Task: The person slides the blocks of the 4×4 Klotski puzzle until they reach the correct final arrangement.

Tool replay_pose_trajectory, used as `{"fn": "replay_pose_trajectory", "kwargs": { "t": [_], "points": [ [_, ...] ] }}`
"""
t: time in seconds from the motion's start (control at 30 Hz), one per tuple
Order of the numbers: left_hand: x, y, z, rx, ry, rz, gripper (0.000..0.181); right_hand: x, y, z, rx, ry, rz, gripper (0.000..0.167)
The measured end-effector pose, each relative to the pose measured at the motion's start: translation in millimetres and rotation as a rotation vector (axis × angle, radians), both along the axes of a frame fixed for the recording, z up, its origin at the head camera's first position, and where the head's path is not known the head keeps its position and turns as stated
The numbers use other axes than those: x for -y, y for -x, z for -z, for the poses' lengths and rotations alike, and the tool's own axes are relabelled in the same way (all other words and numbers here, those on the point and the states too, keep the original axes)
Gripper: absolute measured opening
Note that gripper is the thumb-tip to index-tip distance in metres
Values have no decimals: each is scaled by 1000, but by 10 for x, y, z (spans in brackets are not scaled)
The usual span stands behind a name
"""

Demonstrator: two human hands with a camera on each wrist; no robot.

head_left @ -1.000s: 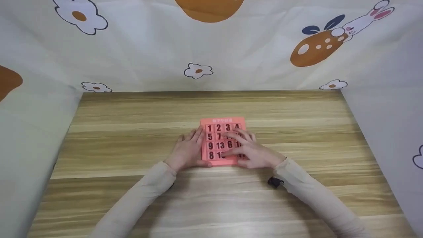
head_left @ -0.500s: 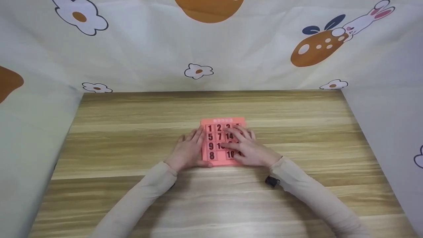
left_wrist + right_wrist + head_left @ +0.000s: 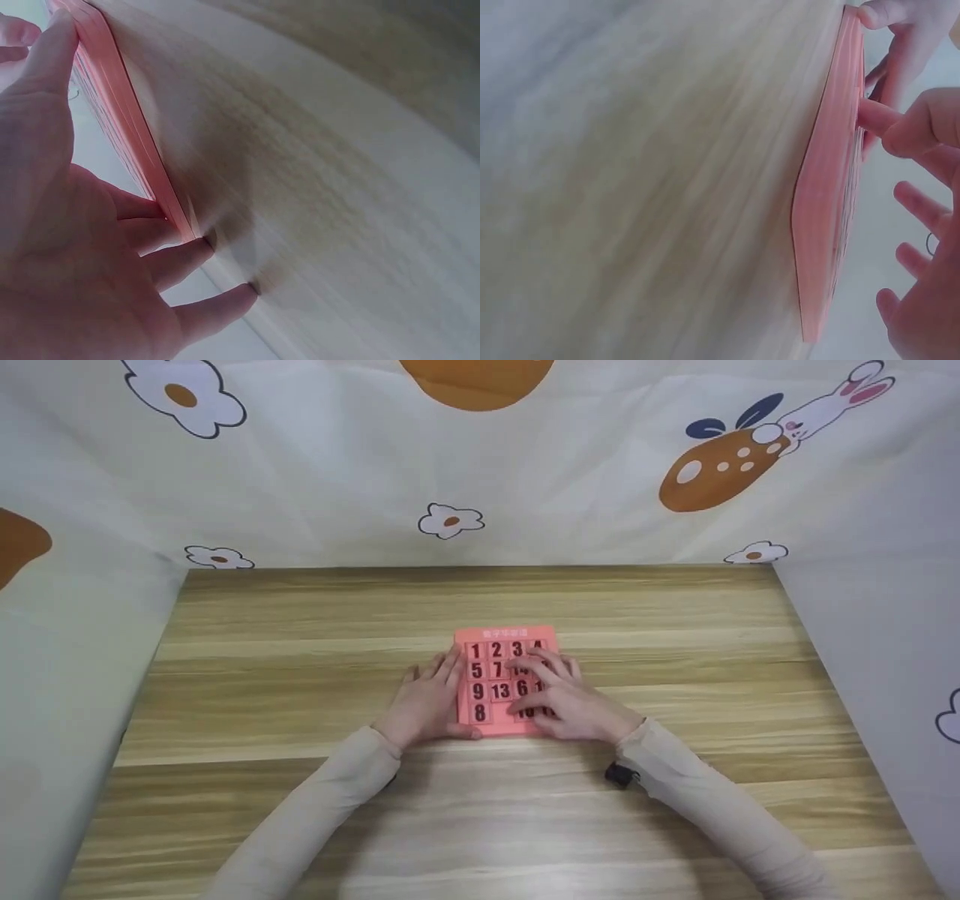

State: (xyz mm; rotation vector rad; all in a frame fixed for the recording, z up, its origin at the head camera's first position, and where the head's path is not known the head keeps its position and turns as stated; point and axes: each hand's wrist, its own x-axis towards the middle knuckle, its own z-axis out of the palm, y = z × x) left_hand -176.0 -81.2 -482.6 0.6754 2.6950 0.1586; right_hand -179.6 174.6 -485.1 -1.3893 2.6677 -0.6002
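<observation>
A pink number-tile board [image 3: 506,729] lies flat on the wooden table, its tiles printed with dark numerals. The left hand [image 3: 426,706] rests along the board's left side, thumb at the lower left corner; in the left wrist view the left hand [image 3: 82,247] touches the pink edge, with two fingertips on the table. Over the right part of the board is the right hand [image 3: 574,701], fingers spread above the tiles, one fingertip beside a gap in the bottom row. That right hand [image 3: 930,247] hides several right-hand tiles in the head view.
The wooden table [image 3: 300,615] spreads around the board. A pale cloth [image 3: 337,472] with flowers, orange shapes and a rabbit hangs behind and at both sides. A small black object [image 3: 621,774] sits by the right sleeve.
The 10 tile has shifted right along the bottom row, leaving a gap beside the 8. The right hand has moved slightly over the tiles; the left hand has stayed in place.
</observation>
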Motion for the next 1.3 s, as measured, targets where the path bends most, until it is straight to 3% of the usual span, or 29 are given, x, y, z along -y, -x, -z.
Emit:
{"fn": "replay_pose_trajectory", "kwargs": {
  "t": [0.2,0.43,0.63,0.7,0.9,1.1,1.3],
  "points": [
    [2,10,11,-2,10,4,124,54,10,-4,4,-48,39,48],
    [7,3,10,-2,13,4,124,8,-13,-4,38,20,3,37],
    [6,-14,5,-29,4,11,123,-34,-11,3,-63,76,177,25],
    [6,-17,6,-27,0,13,123,-38,-12,2,-64,64,192,25],
    [5,-6,5,-6,10,4,123,-16,3,-12,39,-16,108,44],
    [5,3,12,4,2,-3,124,-7,63,2,30,-7,231,53],
    [6,4,5,14,-3,-13,124,-11,74,-28,12,58,193,27]
  ]
}}
